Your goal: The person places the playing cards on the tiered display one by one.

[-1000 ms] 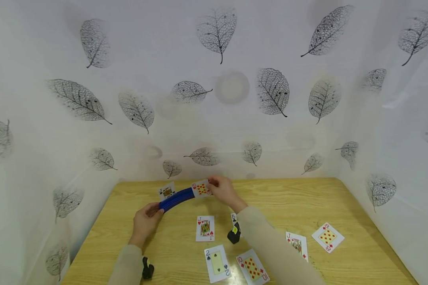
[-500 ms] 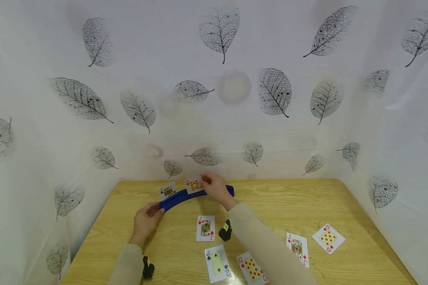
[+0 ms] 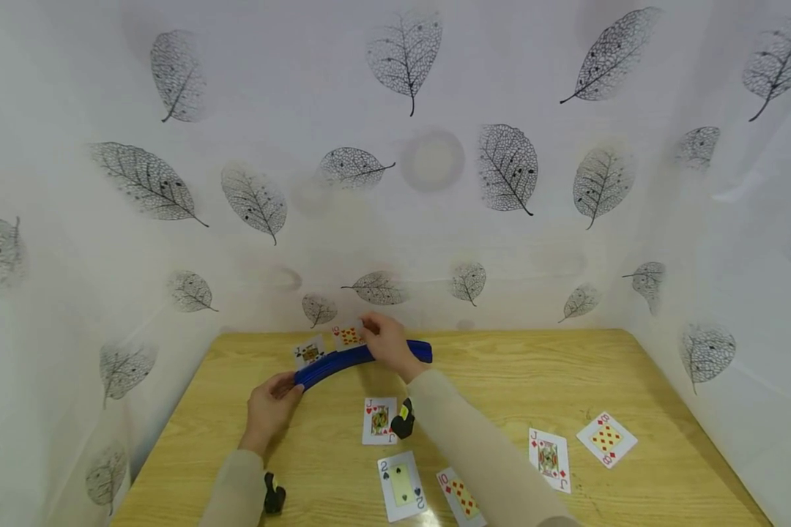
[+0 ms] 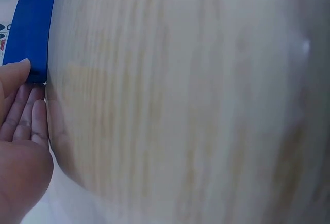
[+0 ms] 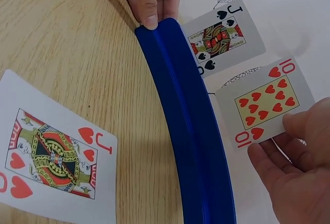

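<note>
A curved blue card holder [image 3: 344, 360] sits toward the table's back edge. My left hand [image 3: 270, 411] grips its left end, with the thumb on top in the left wrist view. A jack of spades [image 5: 219, 38] stands in the holder near that end. My right hand [image 3: 390, 345] pinches a ten of hearts [image 5: 265, 102] at one edge, thumb on its face. This card is beside the jack, with its lower edge close to the holder's slot. Part of the holder is hidden behind my right hand in the head view.
A jack of hearts [image 3: 377, 421], two of spades [image 3: 401, 487], ten of diamonds [image 3: 460, 498], jack of diamonds [image 3: 549, 460] and eight of diamonds [image 3: 606, 439] lie face up. My right sleeve [image 3: 481, 454] partly covers the ten. Leaf-printed cloth [image 3: 428, 234] surrounds the table [image 3: 501, 388].
My right hand has moved left along the holder with the ten of hearts, toward the jack of spades. The holder's right end has come into view. My left hand stays put.
</note>
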### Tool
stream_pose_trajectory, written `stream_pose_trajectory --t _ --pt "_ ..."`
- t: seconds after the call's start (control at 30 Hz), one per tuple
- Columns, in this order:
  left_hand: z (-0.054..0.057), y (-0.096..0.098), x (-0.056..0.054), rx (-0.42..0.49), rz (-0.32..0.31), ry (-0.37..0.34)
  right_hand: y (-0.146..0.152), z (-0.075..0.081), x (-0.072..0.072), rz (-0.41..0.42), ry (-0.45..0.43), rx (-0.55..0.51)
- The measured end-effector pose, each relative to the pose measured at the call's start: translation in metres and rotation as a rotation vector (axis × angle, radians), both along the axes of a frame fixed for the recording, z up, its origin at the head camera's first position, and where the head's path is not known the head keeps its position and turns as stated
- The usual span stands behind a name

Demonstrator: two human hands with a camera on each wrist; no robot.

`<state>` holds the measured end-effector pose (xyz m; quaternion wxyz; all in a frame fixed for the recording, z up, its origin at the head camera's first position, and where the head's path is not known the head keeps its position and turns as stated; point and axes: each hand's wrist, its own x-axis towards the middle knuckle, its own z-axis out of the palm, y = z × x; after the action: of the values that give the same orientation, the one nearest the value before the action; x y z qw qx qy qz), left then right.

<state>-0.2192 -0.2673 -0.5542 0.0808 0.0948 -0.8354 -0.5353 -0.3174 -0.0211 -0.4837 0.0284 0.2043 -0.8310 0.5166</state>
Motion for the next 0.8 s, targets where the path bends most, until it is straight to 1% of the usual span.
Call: stream_pose_trajectory --t 0.17,0.43,0.63,0.8 --pt "0.000 0.000 0.000 -0.012 0.003 0.005 -0.005 -0.001 -0.003 0.005 0.010 0.010" --pt "0.001 0.000 0.001 -0.006 -0.003 0.032 -0.011 -0.002 -0.006 0.014 -0.019 0.015" --pt "0.000 -0.001 0.000 -0.010 0.001 0.030 -0.014 -0.001 -0.006 0.026 -0.060 0.007" --pt "0.000 -0.001 0.000 -0.009 -0.004 0.030 -0.015 -0.002 -0.008 0.028 -0.058 0.021"
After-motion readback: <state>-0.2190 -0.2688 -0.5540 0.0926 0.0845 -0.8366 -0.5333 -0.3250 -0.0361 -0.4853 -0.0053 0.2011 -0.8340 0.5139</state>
